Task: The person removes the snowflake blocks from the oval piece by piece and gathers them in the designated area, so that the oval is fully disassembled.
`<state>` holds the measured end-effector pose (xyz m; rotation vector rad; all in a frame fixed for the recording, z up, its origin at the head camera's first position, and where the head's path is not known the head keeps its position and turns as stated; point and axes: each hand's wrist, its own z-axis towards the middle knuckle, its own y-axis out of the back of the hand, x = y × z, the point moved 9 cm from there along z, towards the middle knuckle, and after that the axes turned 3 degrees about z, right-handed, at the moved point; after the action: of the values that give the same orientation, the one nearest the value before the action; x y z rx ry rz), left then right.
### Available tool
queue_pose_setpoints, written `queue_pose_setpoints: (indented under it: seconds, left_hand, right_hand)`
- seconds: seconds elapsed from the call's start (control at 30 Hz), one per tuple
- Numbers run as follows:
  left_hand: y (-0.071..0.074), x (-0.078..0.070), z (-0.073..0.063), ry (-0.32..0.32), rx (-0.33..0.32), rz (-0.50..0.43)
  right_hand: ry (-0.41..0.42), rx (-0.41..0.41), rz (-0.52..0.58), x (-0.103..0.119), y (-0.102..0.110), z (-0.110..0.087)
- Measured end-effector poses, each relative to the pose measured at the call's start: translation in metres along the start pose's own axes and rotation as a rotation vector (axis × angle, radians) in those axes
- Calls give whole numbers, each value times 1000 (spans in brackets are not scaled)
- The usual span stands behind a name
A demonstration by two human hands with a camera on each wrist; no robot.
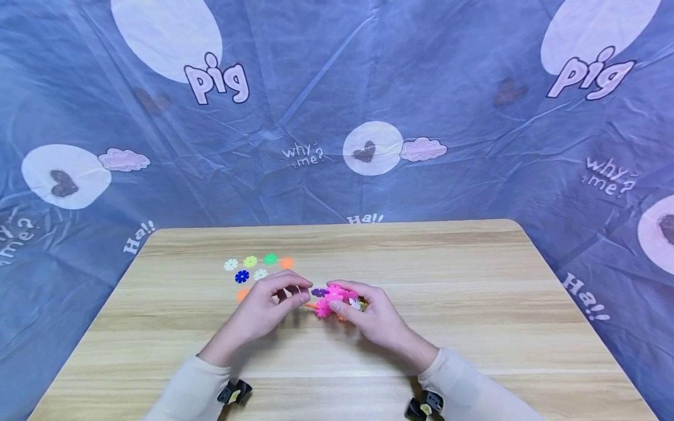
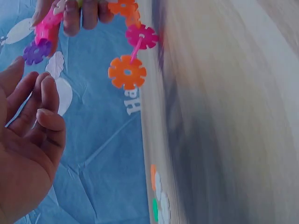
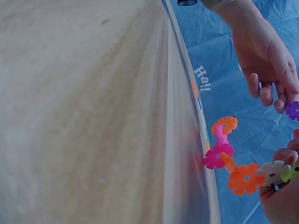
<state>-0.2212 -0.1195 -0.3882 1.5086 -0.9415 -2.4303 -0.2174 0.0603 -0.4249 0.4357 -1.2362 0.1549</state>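
I sit in what looks like a curtained-off recording corner: creased blue cloth (image 1: 305, 76), printed "pig" and "why me?", surrounds the far side of my wood-grain table (image 1: 474, 310), and black devices (image 1: 234, 392) sit at my wrists.

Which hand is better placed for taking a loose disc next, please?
Probably the left hand: it looks empty and is nearer the loose discs, while the right hand holds the joined discs.
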Motion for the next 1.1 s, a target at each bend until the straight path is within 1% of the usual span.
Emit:
queue_pose_setpoints:
  seconds: [0.17,0.43,0.57,0.7,0.8,0.93,1.1]
  left_hand:
    - [-4,-4,2,-37,-18,-16]
    - [-5,-5,2,-24,-50,-25]
    - [-4,-5,1,0,-72,-42]
    - [-2,-2,0,41,-89,-93]
    - [-4,-1,0,57,-87,-133]
    - [-8,-3,1,40,-87,-155]
    - [-14,-9,2,-26,-113,-164]
  right_hand:
    - [3,7,10,-1,0,0]
    - [-8,0,16,-1,2,2]
    - [-28,-10,12,-2,4,2]
    - [-40,-27,-6,-3,5,1]
    - [-52,-21,18,-3,3,0]
    - [-52,-18,56,-4,0,-1]
    - [10,-60,49,1,1,-1]
